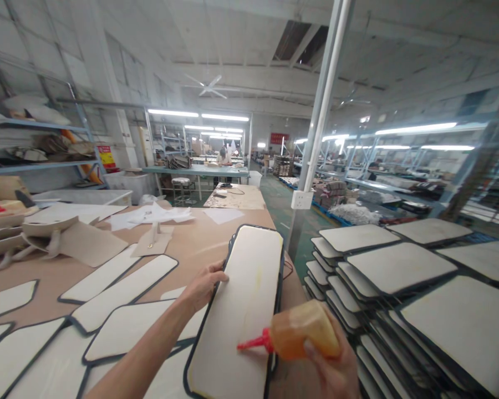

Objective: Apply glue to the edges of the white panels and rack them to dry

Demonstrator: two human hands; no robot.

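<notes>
My right hand (332, 354) is wrapped round a glue bottle (305, 330) of amber liquid. Its red nozzle points left, at the face of a long white panel (249, 288) with a dark edge and faint yellow streaks. The panel lies lengthwise before me, on what look like similar dark-edged pieces. At its left edge my left hand (210, 282) grips the rim, thumb on the white face and the other fingers partly hidden. More white panels (127, 293) with dark edges are spread over the brown table (195, 227) to the left.
Tall stacks of dark-edged white panels (403, 266) stand at the right. Beige bag pieces (87, 241) and white paper sheets (149, 215) lie on the table's far left. A metal post with a socket box (301, 199) rises beyond the right edge. A person (223, 157) is far behind.
</notes>
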